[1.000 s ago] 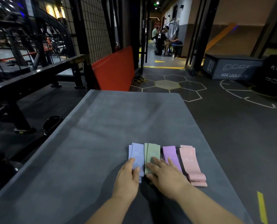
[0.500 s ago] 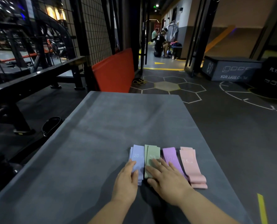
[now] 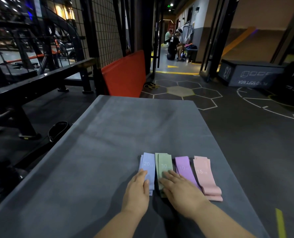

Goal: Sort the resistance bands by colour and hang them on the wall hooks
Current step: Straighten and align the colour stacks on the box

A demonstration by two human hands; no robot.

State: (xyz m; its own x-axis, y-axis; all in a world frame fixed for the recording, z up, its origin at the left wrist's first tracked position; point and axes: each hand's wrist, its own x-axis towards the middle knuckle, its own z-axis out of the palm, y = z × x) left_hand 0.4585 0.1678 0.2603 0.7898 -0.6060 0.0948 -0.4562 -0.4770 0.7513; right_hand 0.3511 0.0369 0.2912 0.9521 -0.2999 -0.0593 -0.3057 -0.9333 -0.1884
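Observation:
Four small stacks of folded resistance bands lie side by side on a grey padded surface (image 3: 108,143). From left to right they are blue bands (image 3: 148,164) marked 20, green bands (image 3: 163,164) marked 30, purple bands (image 3: 183,166) and pink bands (image 3: 204,176) marked 15. My left hand (image 3: 137,189) lies flat with straight fingers on the near end of the blue stack. My right hand (image 3: 179,189) lies flat on the near end of the green stack and overlaps the purple one. No wall hooks are in view.
A black metal rack (image 3: 31,83) and wire mesh panel (image 3: 106,31) stand to the left. A red mat (image 3: 125,74) leans beyond the far edge. Grey plyo boxes (image 3: 245,74) sit at the right. People (image 3: 174,43) sit down the corridor.
Both hands stay flat on the stacks and have barely shifted. The view has tipped slightly.

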